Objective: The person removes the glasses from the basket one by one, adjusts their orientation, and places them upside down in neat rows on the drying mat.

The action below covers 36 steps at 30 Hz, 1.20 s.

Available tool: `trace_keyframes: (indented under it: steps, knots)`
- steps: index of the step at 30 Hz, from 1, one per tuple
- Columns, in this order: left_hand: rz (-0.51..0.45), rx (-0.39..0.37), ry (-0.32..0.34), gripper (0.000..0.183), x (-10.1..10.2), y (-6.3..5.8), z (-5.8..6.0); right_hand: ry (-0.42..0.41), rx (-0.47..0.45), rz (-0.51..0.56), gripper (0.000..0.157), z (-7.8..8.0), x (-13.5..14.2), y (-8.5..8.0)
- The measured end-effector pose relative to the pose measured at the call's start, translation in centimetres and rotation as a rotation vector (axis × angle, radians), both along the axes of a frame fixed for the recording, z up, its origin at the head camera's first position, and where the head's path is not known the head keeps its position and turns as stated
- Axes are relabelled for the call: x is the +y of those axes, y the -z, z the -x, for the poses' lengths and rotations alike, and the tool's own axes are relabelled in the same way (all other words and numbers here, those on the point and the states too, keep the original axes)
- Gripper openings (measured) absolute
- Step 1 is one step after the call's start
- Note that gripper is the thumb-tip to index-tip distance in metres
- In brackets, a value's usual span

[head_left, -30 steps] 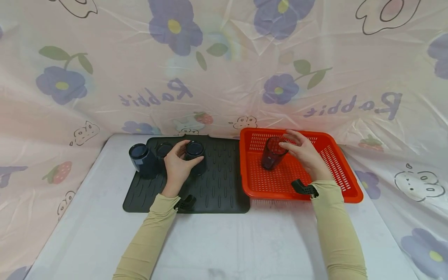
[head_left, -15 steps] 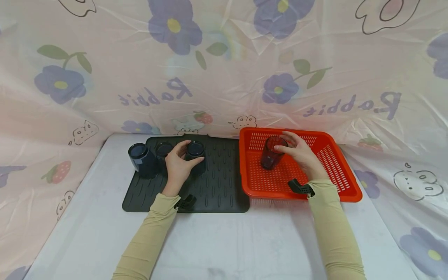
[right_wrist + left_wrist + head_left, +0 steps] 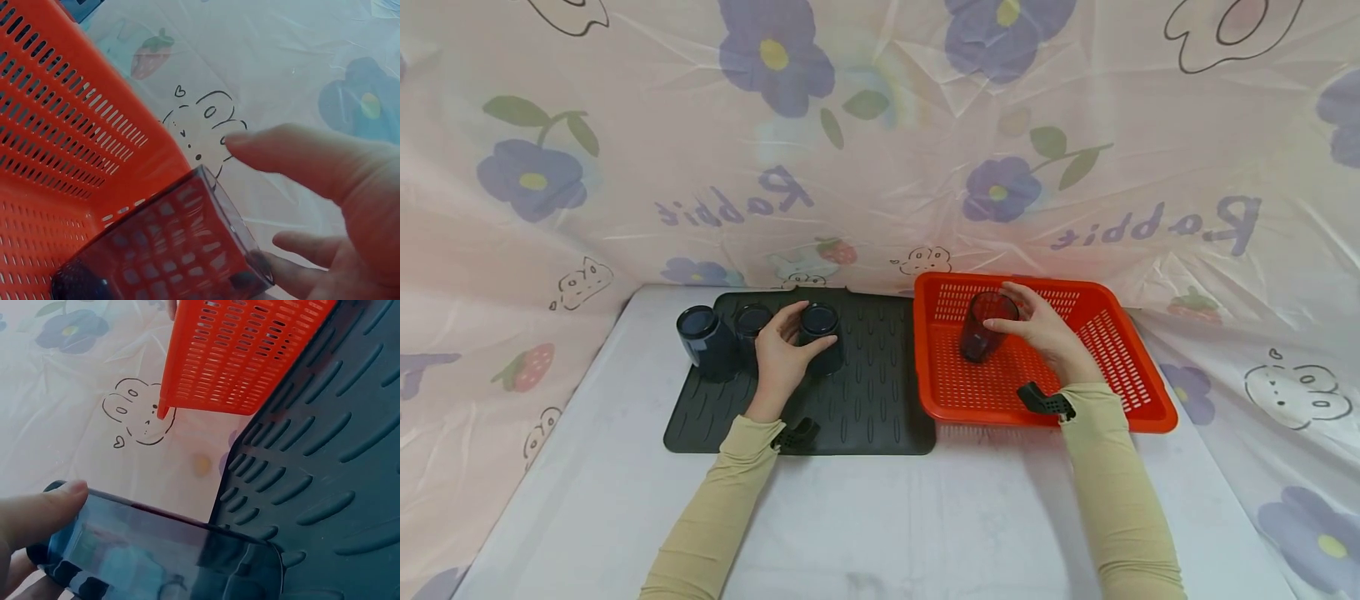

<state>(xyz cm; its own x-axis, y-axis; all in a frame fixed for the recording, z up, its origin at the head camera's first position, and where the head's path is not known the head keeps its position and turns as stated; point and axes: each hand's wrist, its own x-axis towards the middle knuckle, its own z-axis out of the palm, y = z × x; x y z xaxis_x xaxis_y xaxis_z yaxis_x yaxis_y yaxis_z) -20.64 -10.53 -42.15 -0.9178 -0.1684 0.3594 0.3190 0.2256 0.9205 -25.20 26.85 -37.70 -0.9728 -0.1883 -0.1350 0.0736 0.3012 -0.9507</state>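
Observation:
On the black drying mat (image 3: 880,400), three dark tinted glasses stand upside down. My left hand (image 3: 781,358) grips the rightmost glass (image 3: 824,354) near its upturned base, thumb on one side and fingers on the other. In the left wrist view, that glass (image 3: 156,550) has its rim at the mat. Left of the hand are a second glass (image 3: 749,325) and a third glass (image 3: 707,346). My right hand (image 3: 1051,335) reaches into the red basket (image 3: 940,408), around the mouth of another glass (image 3: 979,337). In the right wrist view, the thumb (image 3: 275,150) is apart from its rim; a fingertip is near the rim.
A white-covered table (image 3: 880,525) carries the mat and basket side by side. Behind them hangs a printed plastic curtain (image 3: 880,167). The basket's raised slotted walls (image 3: 1112,350) surround the glass inside it.
My right hand has shifted slightly left, its thumb now further across the glass in the basket. The left hand and its glass stay in place.

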Motion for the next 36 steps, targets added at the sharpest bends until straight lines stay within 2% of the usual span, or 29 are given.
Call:
trace_keyframes:
  steps: [5, 8, 14, 28, 36]
  knots:
    - [-0.019, -0.036, 0.048, 0.065, -0.9, 2.0, 1.2, -0.015, 0.014, -0.014, 0.088, 0.0, -0.2, 0.1]
    - [-0.017, -0.047, 0.072, 0.065, -1.2, 2.3, 1.2, -0.021, 0.017, -0.045, 0.087, 0.0, -0.3, 0.1]
    - [0.009, -0.052, 0.082, 0.063, -1.5, 2.3, 0.9, -0.028, 0.019, -0.078, 0.087, 0.1, -0.2, 0.4]
    - [-0.033, -0.029, -0.022, 0.063, -1.3, 2.2, 0.4, -0.041, -0.006, -0.100, 0.094, 0.2, -0.3, 0.6]
    - [-0.011, -0.049, -0.007, 0.060, -1.6, 2.0, 0.4, -0.022, -0.009, -0.173, 0.093, 0.1, -0.2, 0.5]
